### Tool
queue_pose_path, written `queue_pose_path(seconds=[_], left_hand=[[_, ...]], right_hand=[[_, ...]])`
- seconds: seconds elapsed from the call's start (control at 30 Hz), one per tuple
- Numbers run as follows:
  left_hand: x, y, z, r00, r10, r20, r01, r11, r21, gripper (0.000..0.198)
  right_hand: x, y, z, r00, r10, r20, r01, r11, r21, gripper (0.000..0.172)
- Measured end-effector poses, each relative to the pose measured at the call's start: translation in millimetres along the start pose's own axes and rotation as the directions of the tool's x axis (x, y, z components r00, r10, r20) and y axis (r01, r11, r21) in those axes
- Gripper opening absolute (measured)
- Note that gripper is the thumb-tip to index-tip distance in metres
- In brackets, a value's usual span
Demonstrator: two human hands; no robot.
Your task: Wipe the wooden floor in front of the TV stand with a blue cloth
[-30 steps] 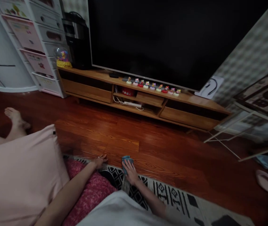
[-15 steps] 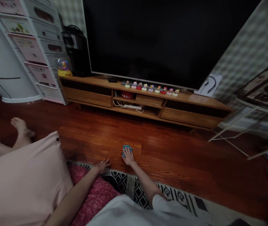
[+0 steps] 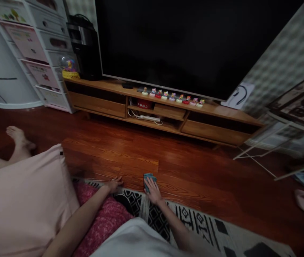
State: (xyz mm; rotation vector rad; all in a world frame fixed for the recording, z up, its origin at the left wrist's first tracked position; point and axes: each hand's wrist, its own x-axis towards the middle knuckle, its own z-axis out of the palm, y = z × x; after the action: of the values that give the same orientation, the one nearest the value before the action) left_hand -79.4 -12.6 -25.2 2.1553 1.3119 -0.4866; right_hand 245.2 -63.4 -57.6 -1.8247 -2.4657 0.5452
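Observation:
A blue-green cloth-like item [image 3: 148, 176], too small to identify surely, lies on the reddish wooden floor [image 3: 130, 142] near the rug's edge. My right hand [image 3: 152, 191] rests on top of it with fingers spread. To the left, my left hand [image 3: 115, 184] lies on the floor beside the rug, fingers apart and nothing in it.
A patterned rug [image 3: 191, 217] borders the floor. A pink cushion [image 3: 26, 203] is at the left, with a person's bare feet [image 3: 18, 137] beyond. Ahead stands a low wooden cabinet [image 3: 98, 103] carrying small figurines [image 3: 165, 95] and a large television [image 3: 181, 43].
My right hand and the blue-green item have moved back toward my body and slightly right. My left hand stays on the floor. The camera view has shifted a little.

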Motion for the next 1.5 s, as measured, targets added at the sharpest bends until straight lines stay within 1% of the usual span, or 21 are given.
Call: queue_pose_path(seconds=[0.1, 0.17, 0.23, 0.27, 0.3, 0.37, 0.47, 0.53, 0.6, 0.67, 0.73, 0.9, 1.0, 1.03, 1.1, 1.2, 1.3, 1.33, 1.4, 1.43, 1.5], left_hand=[[-3, 2, -2.7, 1.0, -0.007, -0.004, 0.007, 1.0, 0.002, 0.077], [-5, 4, -4.6, 1.0, -0.009, -0.008, 0.009, 1.0, 0.014, 0.076], [-6, 5, -5.9, 1.0, -0.01, -0.009, 0.011, 1.0, 0.029, 0.076], [-7, 5, -6.4, 1.0, -0.012, -0.008, 0.012, 0.999, 0.032, 0.076], [-7, 6, -6.7, 1.0, -0.012, -0.008, 0.012, 0.999, 0.033, 0.077], [-7, 6, -6.9, 1.0, -0.014, -0.009, 0.014, 1.0, 0.028, 0.077], [-6, 7, -6.4, 1.0, -0.017, -0.006, 0.017, 1.0, 0.022, 0.078], [-5, 6, -5.4, 1.0, -0.015, 0.006, 0.015, 1.0, 0.022, 0.079], [-4, 5, -3.8, 1.0, -0.01, 0.009, 0.01, 1.0, 0.02, 0.079], [-3, 4, -2.3, 1.0, -0.008, 0.0, 0.008, 1.0, 0.023, 0.079], [-3, 3, -1.8, 1.0, -0.007, -0.01, 0.007, 0.999, 0.032, 0.078], [-7, 3, -5.8, 1.0, -0.002, -0.005, 0.002, 0.999, 0.042, 0.074], [-9, 5, -8.1, 1.0, -0.004, -0.002, 0.004, 0.999, 0.053, 0.076], [-8, 6, -8.3, 1.0, -0.006, 0.0, 0.006, 0.998, 0.056, 0.076], [-7, 6, -7.8, 1.0, -0.017, 0.003, 0.017, 0.998, 0.058, 0.076], [-4, 5, -5.1, 1.0, -0.02, -0.004, 0.021, 0.999, 0.042, 0.076], [-3, 4, -2.3, 1.0, 0.004, -0.023, -0.003, 1.0, 0.023, 0.078], [-4, 3, -2.0, 1.0, 0.008, -0.024, -0.007, 1.0, 0.021, 0.078], [-5, 4, -2.7, 1.0, 0.008, -0.022, -0.008, 1.0, 0.021, 0.078], [-6, 5, -3.6, 1.0, 0.006, -0.018, -0.005, 1.0, 0.023, 0.078], [-8, 6, -5.7, 1.0, -0.005, -0.004, 0.005, 1.0, 0.029, 0.077]], right_hand=[[43, -4, -27, 0.991, 0.128, -0.028, -0.129, 0.991, -0.036, 0.06], [69, -11, -43, 0.981, 0.194, -0.011, -0.194, 0.98, -0.036, 0.06], [83, -20, -53, 0.975, 0.222, 0.021, -0.222, 0.975, -0.021, 0.06], [84, -24, -53, 0.976, 0.216, 0.032, -0.215, 0.976, -0.015, 0.061], [82, -27, -51, 0.98, 0.194, 0.037, -0.193, 0.981, -0.012, 0.061], [67, -30, -38, 0.993, 0.112, 0.033, -0.112, 0.994, -0.015, 0.061], [26, -26, -8, 0.999, -0.042, 0.026, 0.042, 0.999, -0.025, 0.065], [-2, -21, 9, 0.994, -0.108, 0.032, 0.109, 0.994, -0.019, 0.067], [-18, -17, 17, 0.991, -0.127, 0.034, 0.127, 0.992, -0.004, 0.067], [-17, -16, 13, 0.995, -0.096, 0.03, 0.096, 0.995, 0.008, 0.065], [2, -18, 1, 0.999, -0.041, 0.025, 0.04, 0.999, 0.013, 0.063], [77, -31, -43, 0.994, 0.101, 0.035, -0.102, 0.995, 0.017, 0.061], [99, -41, -55, 0.989, 0.136, 0.06, -0.138, 0.99, 0.021, 0.061], [99, -44, -53, 0.99, 0.126, 0.064, -0.127, 0.992, 0.02, 0.061], [87, -46, -43, 0.996, 0.062, 0.065, -0.063, 0.998, 0.018, 0.062], [47, -39, -13, 0.995, -0.08, 0.068, 0.079, 0.997, 0.01, 0.064], [2, -19, 12, 0.99, -0.128, 0.062, 0.129, 0.992, -0.012, 0.067], [-8, -10, 15, 0.992, -0.117, 0.053, 0.118, 0.993, -0.019, 0.066], [-18, 8, 11, 0.998, -0.056, 0.029, 0.057, 0.998, -0.03, 0.063], [-16, 17, 4, 1.0, -0.01, 0.017, 0.01, 0.999, -0.036, 0.061], [-1, 29, -15, 0.995, 0.099, 0.001, -0.099, 0.994, -0.05, 0.06]])
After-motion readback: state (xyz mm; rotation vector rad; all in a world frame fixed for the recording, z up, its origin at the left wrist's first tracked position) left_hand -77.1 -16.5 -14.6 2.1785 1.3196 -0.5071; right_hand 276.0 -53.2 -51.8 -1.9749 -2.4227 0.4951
